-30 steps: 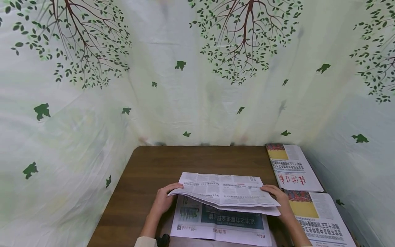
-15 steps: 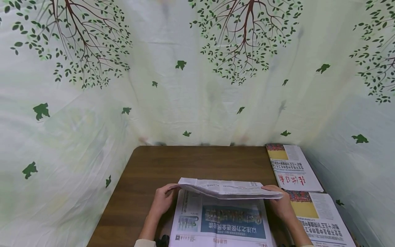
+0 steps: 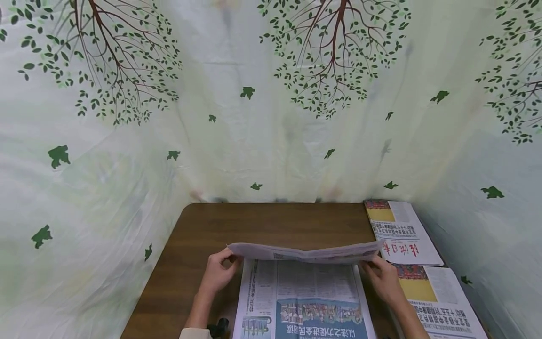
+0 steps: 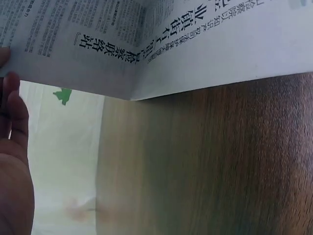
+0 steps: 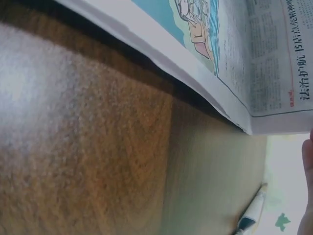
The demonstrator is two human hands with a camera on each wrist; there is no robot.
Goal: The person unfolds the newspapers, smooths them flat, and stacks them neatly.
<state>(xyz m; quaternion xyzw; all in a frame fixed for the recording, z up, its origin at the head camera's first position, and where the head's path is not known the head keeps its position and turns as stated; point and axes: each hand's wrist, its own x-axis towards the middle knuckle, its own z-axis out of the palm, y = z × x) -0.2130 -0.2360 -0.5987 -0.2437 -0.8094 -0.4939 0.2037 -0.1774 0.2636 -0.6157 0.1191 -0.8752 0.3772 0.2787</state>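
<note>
An open newspaper (image 3: 315,285) lies in front of me on the brown table, its upper half (image 3: 305,253) lifted and seen nearly edge-on in the head view. My left hand (image 3: 219,272) pinches the left corner of the raised pages, thumb and fingers at the edge. On the other side, my right hand (image 3: 383,281) pinches the right corner. The left wrist view shows the raised page (image 4: 93,54) standing up from a fold, with fingertips at its edge. In the right wrist view the fold and printed sheet (image 5: 274,63) show, the fingers mostly out of frame.
Two folded newspapers lie along the table's right side, one farther back (image 3: 402,235) and one nearer (image 3: 442,301). Bare wooden table (image 3: 271,221) shows behind and to the left. A pale curtain (image 3: 279,141) with printed trees and leaves surrounds the table.
Both hands have swung the newspaper's upper pages from tilted toward me to standing up, exposing more of the blue-printed page below. The lower pages have slid toward me.
</note>
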